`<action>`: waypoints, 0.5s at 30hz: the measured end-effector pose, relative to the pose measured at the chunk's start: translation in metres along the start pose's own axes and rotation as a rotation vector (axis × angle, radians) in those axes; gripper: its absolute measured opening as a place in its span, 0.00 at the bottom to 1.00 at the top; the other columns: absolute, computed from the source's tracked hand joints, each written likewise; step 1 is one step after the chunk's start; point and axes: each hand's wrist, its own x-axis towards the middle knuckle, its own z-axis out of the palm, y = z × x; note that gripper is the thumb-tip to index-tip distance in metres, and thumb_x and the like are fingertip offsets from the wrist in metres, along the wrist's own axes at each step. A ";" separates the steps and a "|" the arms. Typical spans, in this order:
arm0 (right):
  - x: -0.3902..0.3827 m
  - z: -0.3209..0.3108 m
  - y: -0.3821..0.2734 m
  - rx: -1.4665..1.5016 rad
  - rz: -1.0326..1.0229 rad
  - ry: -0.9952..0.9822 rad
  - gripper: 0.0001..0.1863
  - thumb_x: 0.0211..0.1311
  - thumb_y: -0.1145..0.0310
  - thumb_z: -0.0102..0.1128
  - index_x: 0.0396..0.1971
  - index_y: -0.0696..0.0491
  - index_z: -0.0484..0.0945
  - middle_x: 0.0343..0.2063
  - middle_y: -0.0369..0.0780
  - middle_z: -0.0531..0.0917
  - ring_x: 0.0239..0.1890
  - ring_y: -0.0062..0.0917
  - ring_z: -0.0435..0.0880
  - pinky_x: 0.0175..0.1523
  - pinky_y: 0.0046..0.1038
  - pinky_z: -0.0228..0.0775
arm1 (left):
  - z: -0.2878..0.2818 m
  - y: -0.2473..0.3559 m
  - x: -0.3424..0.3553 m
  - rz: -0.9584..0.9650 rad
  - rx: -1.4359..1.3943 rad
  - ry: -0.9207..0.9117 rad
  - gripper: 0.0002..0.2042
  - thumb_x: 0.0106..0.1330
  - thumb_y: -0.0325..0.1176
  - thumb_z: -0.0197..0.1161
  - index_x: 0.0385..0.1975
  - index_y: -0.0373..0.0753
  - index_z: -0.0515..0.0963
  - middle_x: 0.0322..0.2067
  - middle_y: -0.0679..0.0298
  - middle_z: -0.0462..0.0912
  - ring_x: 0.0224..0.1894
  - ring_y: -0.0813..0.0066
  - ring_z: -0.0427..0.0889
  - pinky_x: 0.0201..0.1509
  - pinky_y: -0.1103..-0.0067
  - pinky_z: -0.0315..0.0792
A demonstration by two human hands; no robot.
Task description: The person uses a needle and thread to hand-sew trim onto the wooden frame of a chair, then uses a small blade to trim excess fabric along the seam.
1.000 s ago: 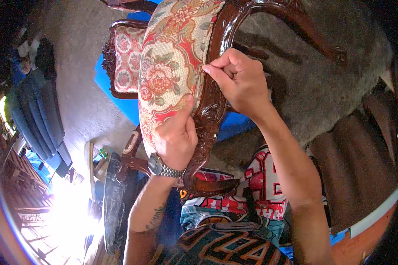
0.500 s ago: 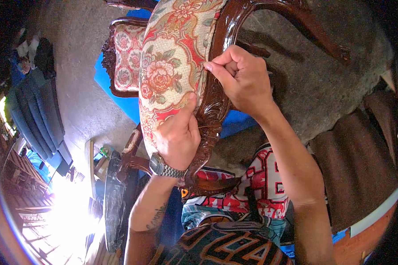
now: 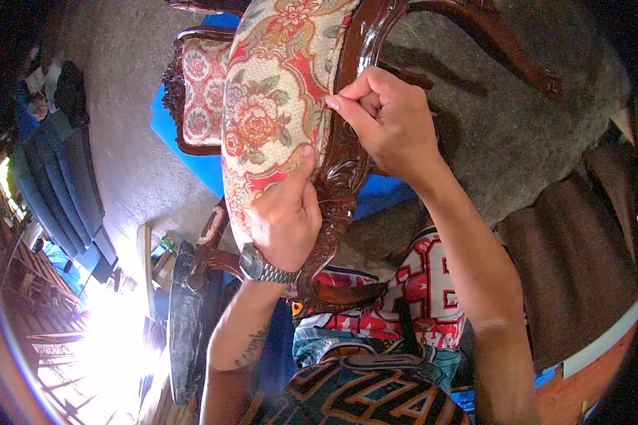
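Floral chair cushion [image 3: 269, 106] lies under left hand [image 3: 285, 216], right hand [image 3: 390, 117] pinching its edge.

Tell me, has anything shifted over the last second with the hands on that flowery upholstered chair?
Very little. The right hand has crept slightly along the seam where the floral upholstery fabric meets the carved dark wooden chair frame, fingers pinched at the edge throughout. The left hand stayed put, thumb pressing the fabric. Nothing was picked up or released.
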 end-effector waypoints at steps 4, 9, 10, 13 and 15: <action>0.004 -0.001 0.007 0.039 -0.002 -0.039 0.08 0.55 0.71 0.64 0.22 0.57 0.75 0.09 0.28 0.68 0.14 0.08 0.60 0.18 0.18 0.50 | 0.001 0.001 0.000 -0.017 0.013 -0.016 0.16 0.58 0.18 0.55 0.46 0.34 0.78 0.35 0.48 0.83 0.33 0.63 0.85 0.38 0.75 0.75; 0.019 -0.011 0.004 0.034 -0.011 -0.260 0.10 0.55 0.70 0.64 0.22 0.58 0.74 0.11 0.29 0.69 0.14 0.08 0.62 0.18 0.18 0.50 | 0.000 0.004 0.000 -0.067 0.004 -0.043 0.16 0.58 0.18 0.55 0.46 0.35 0.78 0.34 0.48 0.83 0.34 0.63 0.85 0.39 0.75 0.75; 0.021 -0.012 0.004 0.034 -0.012 -0.259 0.10 0.55 0.70 0.64 0.22 0.58 0.74 0.11 0.29 0.69 0.14 0.08 0.62 0.18 0.18 0.50 | 0.000 0.004 0.000 -0.035 0.011 -0.020 0.16 0.58 0.18 0.55 0.46 0.35 0.78 0.35 0.48 0.82 0.35 0.62 0.85 0.40 0.75 0.75; 0.029 -0.013 0.003 -0.009 0.028 -0.345 0.11 0.47 0.65 0.68 0.20 0.58 0.79 0.17 0.46 0.79 0.21 0.34 0.81 0.28 0.31 0.70 | 0.001 0.003 0.000 -0.004 0.019 0.002 0.16 0.58 0.18 0.55 0.46 0.35 0.78 0.35 0.48 0.82 0.37 0.62 0.85 0.42 0.75 0.75; 0.032 -0.012 0.002 0.010 0.005 -0.407 0.12 0.46 0.64 0.68 0.20 0.58 0.79 0.17 0.46 0.80 0.21 0.34 0.81 0.28 0.31 0.71 | 0.000 0.000 -0.001 -0.007 0.024 0.001 0.16 0.58 0.18 0.55 0.46 0.35 0.78 0.35 0.47 0.82 0.38 0.61 0.85 0.42 0.75 0.75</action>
